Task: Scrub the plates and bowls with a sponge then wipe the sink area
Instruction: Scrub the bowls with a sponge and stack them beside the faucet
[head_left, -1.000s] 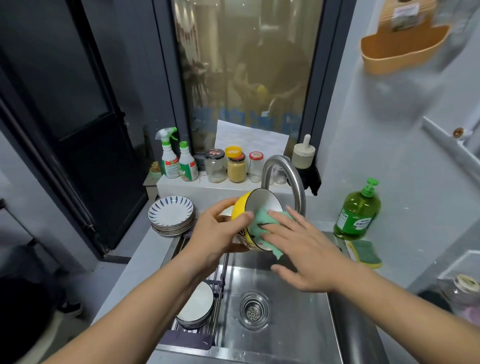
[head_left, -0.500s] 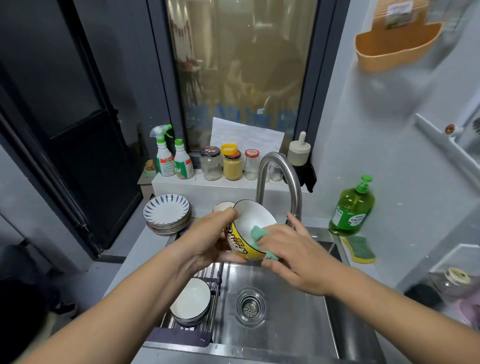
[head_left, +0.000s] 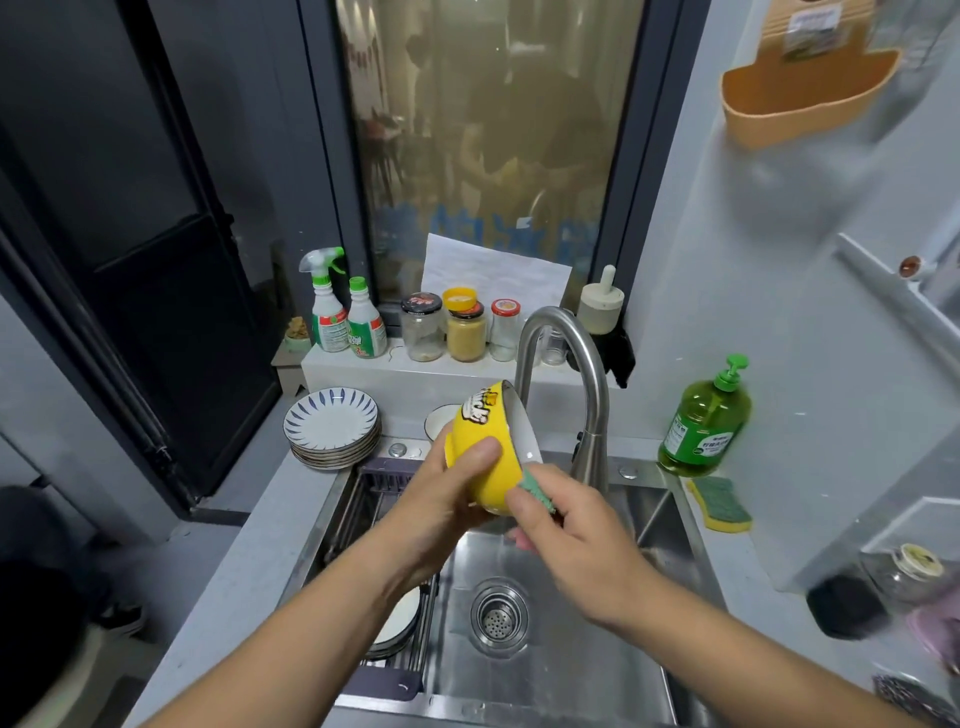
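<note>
Yellow bowl (head_left: 485, 457) tilted on edge over the steel sink (head_left: 571, 675), green sponge (head_left: 535, 489) seemingly against its lower rim

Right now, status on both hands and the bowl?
Left hand grips yellow bowl, tilted over sink. Right hand pinches green sponge against bowl's lower rim. Faucet just behind bowl.

Cool, even indoor light leaves only soft shadows, the window (head_left: 483, 156) shows a murky warm reflection, the steel sink (head_left: 571, 675) carries mild glare, straight edges bow with wide-angle distortion, and the orange holder (head_left: 805, 104) at top right is blurred.
</note>
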